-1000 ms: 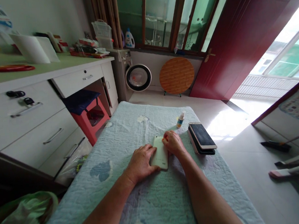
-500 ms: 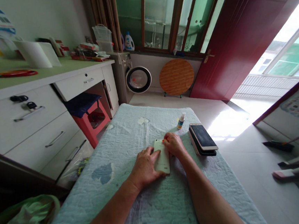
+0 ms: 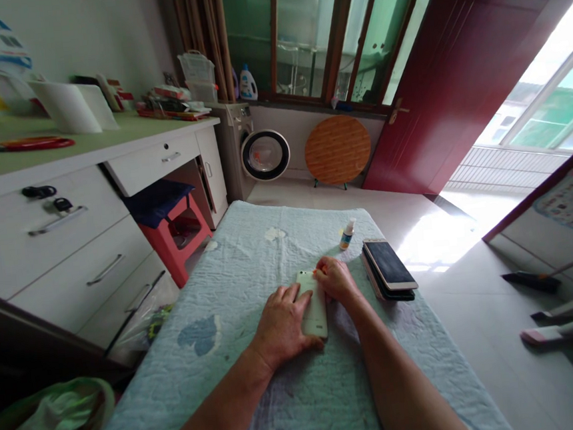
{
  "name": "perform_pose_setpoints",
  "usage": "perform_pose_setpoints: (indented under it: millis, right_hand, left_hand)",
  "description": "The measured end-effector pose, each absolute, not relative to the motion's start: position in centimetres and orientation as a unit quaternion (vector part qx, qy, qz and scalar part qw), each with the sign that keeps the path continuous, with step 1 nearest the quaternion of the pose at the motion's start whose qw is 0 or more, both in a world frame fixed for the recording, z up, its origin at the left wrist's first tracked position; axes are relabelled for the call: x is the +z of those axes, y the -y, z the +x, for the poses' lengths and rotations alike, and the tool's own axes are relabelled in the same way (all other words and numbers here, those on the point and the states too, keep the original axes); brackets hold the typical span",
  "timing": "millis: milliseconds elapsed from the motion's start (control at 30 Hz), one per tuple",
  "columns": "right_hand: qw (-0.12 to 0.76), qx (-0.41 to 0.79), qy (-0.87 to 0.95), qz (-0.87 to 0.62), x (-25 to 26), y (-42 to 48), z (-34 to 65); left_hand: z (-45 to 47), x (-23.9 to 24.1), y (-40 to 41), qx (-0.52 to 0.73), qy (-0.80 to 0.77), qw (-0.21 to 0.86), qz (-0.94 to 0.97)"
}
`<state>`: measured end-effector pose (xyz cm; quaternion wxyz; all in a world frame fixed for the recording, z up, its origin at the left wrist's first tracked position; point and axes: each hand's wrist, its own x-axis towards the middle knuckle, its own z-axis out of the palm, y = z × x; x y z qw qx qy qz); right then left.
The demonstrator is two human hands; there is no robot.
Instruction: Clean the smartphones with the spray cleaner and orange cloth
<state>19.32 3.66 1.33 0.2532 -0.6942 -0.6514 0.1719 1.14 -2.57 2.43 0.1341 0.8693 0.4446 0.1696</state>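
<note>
A white phone (image 3: pixel 314 306) lies back-up on the pale blue quilted cloth (image 3: pixel 250 258) covering a table. My left hand (image 3: pixel 283 322) rests on the phone's left side, fingers curled over its edge and holding it down. My right hand (image 3: pixel 337 279) is closed at the phone's upper right corner, fingertips pinched on something small with a hint of orange that I cannot make out. A stack of phones (image 3: pixel 389 269) with a dark screen on top lies just right of my right hand. A small white bottle with an orange base (image 3: pixel 347 234) stands beyond it.
White desk drawers (image 3: pixel 68 247) and a red stool (image 3: pixel 171 218) stand to the left. A washing machine (image 3: pixel 253 147) and a round wooden board (image 3: pixel 337 148) are at the back wall. A dark red door (image 3: pixel 455 73) is open on the right. A green bag (image 3: pixel 48 423) sits at lower left.
My left hand has slid a little further onto the phone. The camera has shifted slightly; both hands stay at the phone.
</note>
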Motion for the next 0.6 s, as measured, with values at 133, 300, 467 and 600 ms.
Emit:
perform_pose_setpoints:
  millis: [133,300,467,600]
  right_hand:
    - [0.264,0.198,0.630,-0.703,1.5,-3.7,19.4]
    - [0.286,0.209,0.602,-0.715,1.4,-4.0,19.8]
    - [0.327,0.218,0.565,-0.725,1.5,-4.2,20.3]
    - [0.347,0.235,0.547,-0.724,1.2,-4.2,20.3]
  left_hand:
    - [1.2,2.9,2.7,0.171,-0.441,0.134,0.871]
    - [1.2,2.9,2.7,0.184,-0.416,0.131,0.881]
    - [1.4,2.4,2.7,0.209,-0.384,0.086,0.895]
    - [1.4,2.2,2.5,0.264,-0.324,0.044,0.907]
